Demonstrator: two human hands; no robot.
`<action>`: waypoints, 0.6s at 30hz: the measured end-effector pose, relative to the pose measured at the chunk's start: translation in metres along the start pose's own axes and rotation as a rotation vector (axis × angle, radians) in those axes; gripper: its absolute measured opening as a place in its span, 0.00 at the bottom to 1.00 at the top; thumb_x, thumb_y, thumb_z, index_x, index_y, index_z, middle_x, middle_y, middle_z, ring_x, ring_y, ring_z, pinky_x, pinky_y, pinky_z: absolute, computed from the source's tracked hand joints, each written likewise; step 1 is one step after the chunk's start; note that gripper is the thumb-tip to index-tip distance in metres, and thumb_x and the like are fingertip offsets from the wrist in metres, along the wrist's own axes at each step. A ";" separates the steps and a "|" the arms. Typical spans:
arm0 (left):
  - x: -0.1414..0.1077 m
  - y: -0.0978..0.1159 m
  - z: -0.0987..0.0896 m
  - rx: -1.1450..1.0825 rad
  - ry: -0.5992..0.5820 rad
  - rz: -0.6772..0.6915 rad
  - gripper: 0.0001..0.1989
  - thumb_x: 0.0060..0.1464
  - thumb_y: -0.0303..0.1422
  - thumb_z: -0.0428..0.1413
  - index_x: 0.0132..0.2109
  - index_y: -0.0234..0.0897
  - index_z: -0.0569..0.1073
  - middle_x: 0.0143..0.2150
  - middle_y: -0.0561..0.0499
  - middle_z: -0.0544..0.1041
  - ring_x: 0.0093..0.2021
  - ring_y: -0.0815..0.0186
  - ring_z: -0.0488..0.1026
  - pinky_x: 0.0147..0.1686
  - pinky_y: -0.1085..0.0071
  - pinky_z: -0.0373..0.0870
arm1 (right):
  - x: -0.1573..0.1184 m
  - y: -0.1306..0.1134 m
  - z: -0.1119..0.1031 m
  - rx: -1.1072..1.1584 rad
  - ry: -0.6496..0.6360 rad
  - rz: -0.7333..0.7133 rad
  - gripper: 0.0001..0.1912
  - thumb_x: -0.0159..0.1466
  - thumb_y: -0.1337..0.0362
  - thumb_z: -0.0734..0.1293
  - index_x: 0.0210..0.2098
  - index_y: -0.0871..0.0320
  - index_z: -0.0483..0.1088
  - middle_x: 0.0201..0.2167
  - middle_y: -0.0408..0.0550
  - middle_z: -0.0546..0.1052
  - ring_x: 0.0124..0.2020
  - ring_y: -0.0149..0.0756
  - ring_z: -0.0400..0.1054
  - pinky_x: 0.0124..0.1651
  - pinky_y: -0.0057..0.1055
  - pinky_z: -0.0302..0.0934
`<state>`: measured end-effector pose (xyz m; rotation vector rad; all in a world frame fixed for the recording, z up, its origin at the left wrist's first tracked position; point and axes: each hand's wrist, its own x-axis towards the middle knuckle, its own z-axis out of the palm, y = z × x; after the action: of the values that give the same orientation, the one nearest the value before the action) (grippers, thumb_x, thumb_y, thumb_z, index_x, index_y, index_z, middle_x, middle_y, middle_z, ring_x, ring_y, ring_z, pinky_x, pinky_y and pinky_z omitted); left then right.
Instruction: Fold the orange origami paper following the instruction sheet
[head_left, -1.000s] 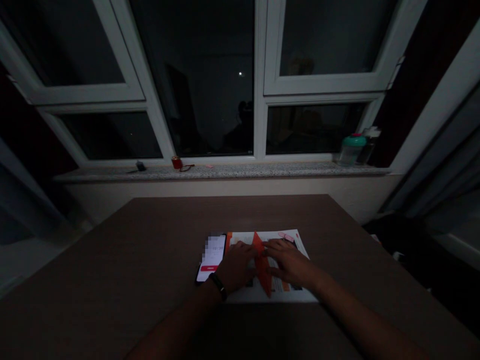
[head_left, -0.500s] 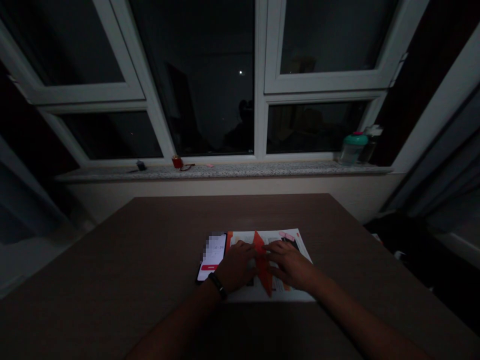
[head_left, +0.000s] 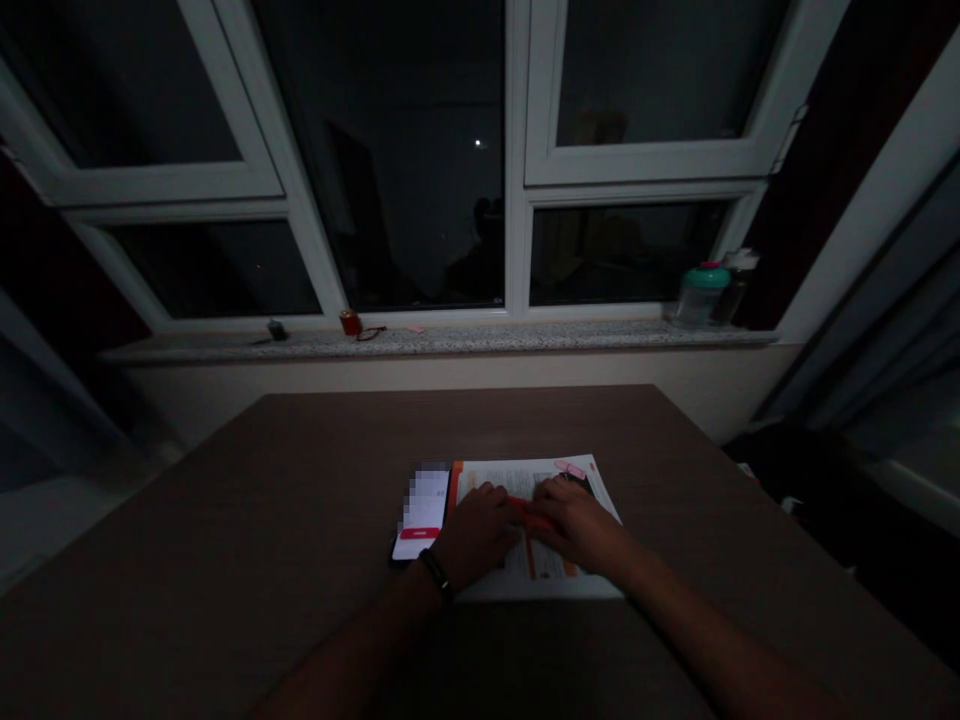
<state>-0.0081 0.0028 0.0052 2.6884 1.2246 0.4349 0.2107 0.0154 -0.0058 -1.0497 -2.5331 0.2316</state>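
A piece of red-orange paper (head_left: 531, 514) lies between my hands, mostly covered by the fingers. My left hand (head_left: 478, 530), with a dark band on the wrist, is closed on its left end. From the other side, my right hand (head_left: 576, 522) has its fingers bent over the right end. Both hands rest over a printed booklet (head_left: 547, 588) with an orange strip on its left edge. Just left of the booklet is a phone (head_left: 426, 508) with a lit screen and a red button.
The brown table (head_left: 300, 480) reaches to the wall below a window. On the stone sill (head_left: 465, 338) stand a bottle with a teal lid (head_left: 703, 292), a second bottle behind it, a small red jar (head_left: 350, 322) and a small dark object (head_left: 277, 330).
The red-orange paper stood out as a long, pointed shape running front to back; now only a short part shows crosswise between my hands. The view has shifted slightly.
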 end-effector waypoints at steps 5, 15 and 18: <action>0.002 0.000 -0.003 -0.042 0.028 0.012 0.08 0.59 0.30 0.59 0.46 0.42 0.74 0.45 0.50 0.70 0.47 0.60 0.65 0.45 0.65 0.63 | 0.001 0.000 0.000 0.019 0.004 -0.030 0.11 0.70 0.61 0.62 0.45 0.56 0.75 0.40 0.50 0.73 0.44 0.40 0.65 0.47 0.35 0.58; 0.009 -0.004 0.006 -0.032 0.053 -0.043 0.06 0.64 0.34 0.54 0.44 0.38 0.73 0.42 0.50 0.73 0.44 0.60 0.67 0.42 0.65 0.62 | 0.007 0.000 0.006 0.210 0.101 0.080 0.08 0.67 0.71 0.61 0.40 0.59 0.73 0.37 0.50 0.74 0.43 0.39 0.67 0.47 0.33 0.61; 0.012 -0.002 0.008 -0.031 0.074 -0.060 0.07 0.63 0.34 0.55 0.46 0.39 0.72 0.43 0.50 0.72 0.45 0.59 0.67 0.43 0.65 0.62 | 0.009 0.001 0.011 0.235 0.146 0.148 0.10 0.66 0.73 0.62 0.44 0.59 0.72 0.40 0.51 0.75 0.46 0.39 0.68 0.50 0.34 0.61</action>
<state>0.0008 0.0132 -0.0007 2.6240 1.3023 0.5448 0.2009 0.0225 -0.0133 -1.1167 -2.2373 0.4642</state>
